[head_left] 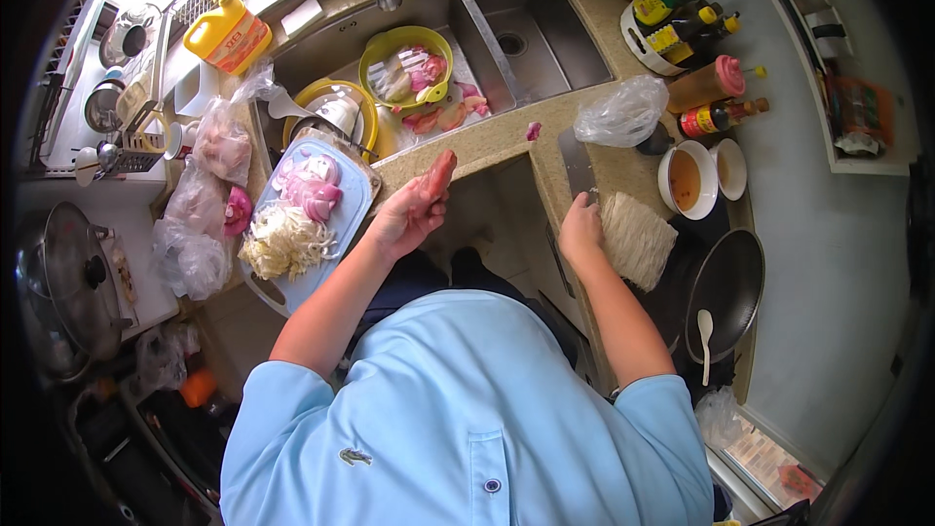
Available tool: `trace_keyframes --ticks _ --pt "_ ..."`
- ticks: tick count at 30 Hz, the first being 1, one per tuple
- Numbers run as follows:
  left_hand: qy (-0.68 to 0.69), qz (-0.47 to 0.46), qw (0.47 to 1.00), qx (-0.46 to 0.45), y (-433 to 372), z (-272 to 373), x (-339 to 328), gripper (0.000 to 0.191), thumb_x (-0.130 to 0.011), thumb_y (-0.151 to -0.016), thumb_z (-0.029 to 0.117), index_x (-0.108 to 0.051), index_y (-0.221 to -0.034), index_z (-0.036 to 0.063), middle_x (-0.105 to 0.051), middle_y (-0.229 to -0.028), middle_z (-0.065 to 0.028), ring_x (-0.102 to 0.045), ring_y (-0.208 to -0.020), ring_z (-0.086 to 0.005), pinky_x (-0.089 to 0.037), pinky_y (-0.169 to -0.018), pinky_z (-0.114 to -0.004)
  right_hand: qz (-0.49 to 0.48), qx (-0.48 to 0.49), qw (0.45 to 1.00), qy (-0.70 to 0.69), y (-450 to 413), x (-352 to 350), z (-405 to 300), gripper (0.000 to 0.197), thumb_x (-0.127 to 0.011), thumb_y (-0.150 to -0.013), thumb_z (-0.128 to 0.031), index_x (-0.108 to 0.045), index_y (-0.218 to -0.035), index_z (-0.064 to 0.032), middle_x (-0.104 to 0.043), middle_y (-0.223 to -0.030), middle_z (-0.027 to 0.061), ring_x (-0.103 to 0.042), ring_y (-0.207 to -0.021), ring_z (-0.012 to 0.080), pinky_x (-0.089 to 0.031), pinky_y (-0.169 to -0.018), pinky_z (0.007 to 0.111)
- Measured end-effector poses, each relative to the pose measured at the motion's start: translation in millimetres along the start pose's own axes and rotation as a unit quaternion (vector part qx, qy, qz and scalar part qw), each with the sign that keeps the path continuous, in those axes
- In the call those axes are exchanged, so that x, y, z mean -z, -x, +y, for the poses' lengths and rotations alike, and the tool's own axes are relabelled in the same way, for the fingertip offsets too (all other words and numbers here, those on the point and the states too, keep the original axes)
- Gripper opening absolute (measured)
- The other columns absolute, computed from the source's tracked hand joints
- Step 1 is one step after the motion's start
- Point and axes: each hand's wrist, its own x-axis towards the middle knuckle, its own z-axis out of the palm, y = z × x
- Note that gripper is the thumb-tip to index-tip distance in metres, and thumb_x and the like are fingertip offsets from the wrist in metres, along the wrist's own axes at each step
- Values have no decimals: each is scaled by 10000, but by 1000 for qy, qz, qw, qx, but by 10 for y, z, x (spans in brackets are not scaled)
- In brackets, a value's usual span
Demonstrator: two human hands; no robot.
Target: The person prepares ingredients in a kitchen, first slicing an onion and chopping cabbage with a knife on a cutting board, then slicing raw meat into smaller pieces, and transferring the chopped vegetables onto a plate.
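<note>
My left hand (413, 215) is closed around a piece of raw reddish meat (440, 172), held up near the counter edge in front of the sink. On the right counter, my right hand (582, 228) grips the handle end of a cleaver-like knife, whose broad blade (577, 164) lies over the countertop. Beside that hand is a block of dried noodles (638, 239). To the left, a light blue cutting board (350, 215) bears sliced red onion (310, 183) and a pile of pale shredded vegetable (286, 239). The handle itself is mostly hidden by my fingers.
The double sink (467, 36) holds a green colander (370, 51) and a yellow basin (374, 117). Bottles (683, 22), a clear plastic bag (622, 111), a bowl of brown liquid (687, 179) and a wok (730, 285) stand right. Plastic bags (193, 212) lie left.
</note>
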Motion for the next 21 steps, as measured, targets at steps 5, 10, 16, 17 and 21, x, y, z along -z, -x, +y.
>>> trace_keyframes --ticks 5,10,16,17,21 --pt "102 -47 992 63 -278 55 -2 538 -748 -875 359 -583 -1300 73 -638 -1049 -66 -603 -851 -172 -523 -708 -286 80 131 988 -12 382 59 255 437 -501 -1042 -130 -418 -1434 43 -530 -1322 320 -613 -1137 460 -550 -900 484" --pt "-298 46 952 -48 -739 197 -14 490 -791 -866 71 -615 -1319 12 -696 -1080 -52 -660 -878 -142 -534 -733 -278 176 244 939 -170 750 207 188 304 -621 -1013 -203 -559 -1230 0 -668 -1022 283 -669 -904 479 -550 -746 522" --pt "-397 24 907 -137 -1434 37 207 590 -804 -846 39 -592 -1394 -9 -709 -1197 -75 -684 -1023 -157 -557 -895 -315 132 309 910 -243 628 108 -494 223 -609 -999 -155 -598 -1135 22 -694 -893 236 -675 -815 453 -534 -683 536" --pt "-417 24 892 -172 -1498 -17 269 586 -805 -843 44 -596 -1388 -14 -716 -1187 -79 -682 -1036 -155 -553 -919 -317 132 313 909 -242 562 78 -596 201 -603 -1001 -157 -593 -1104 15 -694 -894 237 -673 -813 451 -534 -686 536" --pt "-473 54 852 -220 -1590 -154 310 573 -798 -830 59 -607 -1366 -14 -738 -1157 -133 -705 -1044 -206 -550 -935 -338 135 298 915 -237 315 20 -871 181 -594 -1012 -180 -572 -1018 0 -687 -849 242 -669 -772 456 -527 -657 548"
